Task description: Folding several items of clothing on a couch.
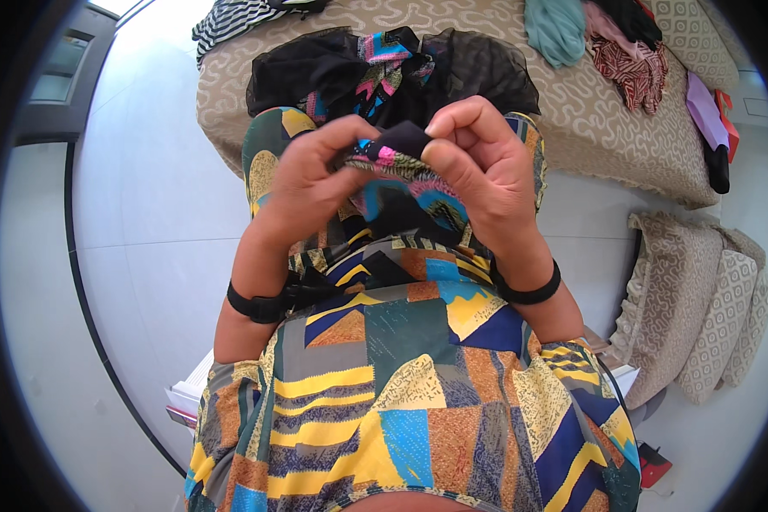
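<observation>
My left hand (316, 175) and my right hand (482, 162) are raised close together in front of me, both pinching a bunched piece of multicoloured patterned cloth with black parts (392, 158). The fingers of both hands are curled tight on its top edge. The cloth hangs down between my wrists toward my patterned dress (401, 384). A black band sits on each wrist. Beyond my hands a black sheer garment with bright patches (384, 64) lies spread on the bed.
A bed with a beige patterned cover (589, 111) fills the top. On it lie a striped garment (230, 17), a teal cloth (555, 30) and dark red and black clothes (631, 51). Beige cushions (700, 307) stand at the right on the pale tiled floor (145, 256).
</observation>
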A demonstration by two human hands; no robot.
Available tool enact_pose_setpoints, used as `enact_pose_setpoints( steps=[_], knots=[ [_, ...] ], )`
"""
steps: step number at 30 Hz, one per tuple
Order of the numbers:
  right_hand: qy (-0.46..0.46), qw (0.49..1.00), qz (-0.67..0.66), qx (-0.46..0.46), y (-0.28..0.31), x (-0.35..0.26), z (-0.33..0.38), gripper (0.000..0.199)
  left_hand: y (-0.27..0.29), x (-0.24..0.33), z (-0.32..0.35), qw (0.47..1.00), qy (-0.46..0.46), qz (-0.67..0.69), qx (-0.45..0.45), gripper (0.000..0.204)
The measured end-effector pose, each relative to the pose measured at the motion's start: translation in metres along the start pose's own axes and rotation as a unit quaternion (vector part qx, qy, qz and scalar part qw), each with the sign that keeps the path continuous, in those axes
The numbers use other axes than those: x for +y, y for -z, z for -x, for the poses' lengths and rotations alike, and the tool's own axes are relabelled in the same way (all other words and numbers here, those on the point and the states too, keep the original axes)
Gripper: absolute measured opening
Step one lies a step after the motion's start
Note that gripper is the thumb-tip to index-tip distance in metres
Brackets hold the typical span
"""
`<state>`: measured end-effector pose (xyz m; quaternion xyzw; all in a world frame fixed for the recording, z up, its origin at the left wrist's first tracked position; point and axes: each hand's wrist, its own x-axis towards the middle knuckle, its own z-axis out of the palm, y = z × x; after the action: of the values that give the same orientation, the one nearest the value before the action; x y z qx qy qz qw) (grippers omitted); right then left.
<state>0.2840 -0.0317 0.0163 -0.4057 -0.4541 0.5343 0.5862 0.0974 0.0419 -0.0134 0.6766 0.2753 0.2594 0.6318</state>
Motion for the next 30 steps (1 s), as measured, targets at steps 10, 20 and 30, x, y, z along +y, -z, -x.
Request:
enact_pose_setpoints(
  steps=[10,20,30],
  knots=[
    [0.213,0.867,0.448,0.038,0.021,0.053,-0.015,0.023,0.031,0.026,0.021,0.920,-0.240,0.266,0.157,0.034],
    [0.095,0.967,0.235,-0.003,0.029,0.007,-0.011,0.023,0.083,0.018,0.044,0.897,-0.240,0.111,0.355,0.040],
    [0.006,0.925,0.379,-0.035,0.042,0.042,-0.014,0.019,0.120,0.047,0.080,0.824,-0.216,0.327,0.409,0.042]
  ],
)
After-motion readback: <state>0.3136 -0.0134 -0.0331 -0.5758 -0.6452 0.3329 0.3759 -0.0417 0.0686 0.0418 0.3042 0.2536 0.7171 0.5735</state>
